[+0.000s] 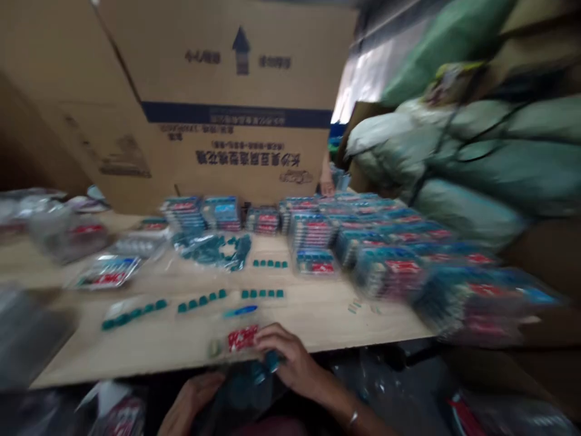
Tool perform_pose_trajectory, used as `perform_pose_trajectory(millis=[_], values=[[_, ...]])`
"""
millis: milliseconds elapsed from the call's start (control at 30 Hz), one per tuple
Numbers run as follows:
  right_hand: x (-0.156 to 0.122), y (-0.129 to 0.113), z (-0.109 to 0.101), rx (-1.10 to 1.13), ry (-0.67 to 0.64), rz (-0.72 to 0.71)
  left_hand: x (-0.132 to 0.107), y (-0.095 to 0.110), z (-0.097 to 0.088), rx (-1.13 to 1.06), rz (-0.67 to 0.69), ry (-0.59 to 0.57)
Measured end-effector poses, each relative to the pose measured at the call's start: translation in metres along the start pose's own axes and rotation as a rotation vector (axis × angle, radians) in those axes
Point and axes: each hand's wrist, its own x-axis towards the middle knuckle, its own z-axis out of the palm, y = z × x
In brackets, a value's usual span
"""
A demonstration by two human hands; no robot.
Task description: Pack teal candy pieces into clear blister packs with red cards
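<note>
My right hand (290,360) is at the table's front edge, its fingers curled around a small teal piece (272,361). Its fingertips reach the side of a clear package (222,332) with a red printed label (242,338) and a blue pen-like item (240,310). Below the edge, my left hand (193,399) points inward, its fingers blurred. More teal shapes, also smeared, lie between both hands. Beyond them, teal pieces sit in short rows, one at the left (135,313), one in the middle (202,300) and one further right (262,293).
Stacks of clear blister packs (390,260) fill the table's right side. A clear bag of teal pieces (213,249) lies mid-table, before a large cardboard box (236,145). Another person's hand (327,181) shows behind the stacks. Green-grey sacks (476,163) are piled at the right.
</note>
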Motion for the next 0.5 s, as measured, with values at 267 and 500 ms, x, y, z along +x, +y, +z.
perform_pose_trajectory(millis=[267, 500], values=[[-0.009, 0.024, 0.0, -0.072, 0.11, 0.098, 0.039, 0.025, -0.011, -0.096, -0.187, -0.088], [0.027, 0.061, 0.019, -0.329, 0.212, 0.4, 0.07, -0.023, 0.026, 0.091, -0.46, 0.118]])
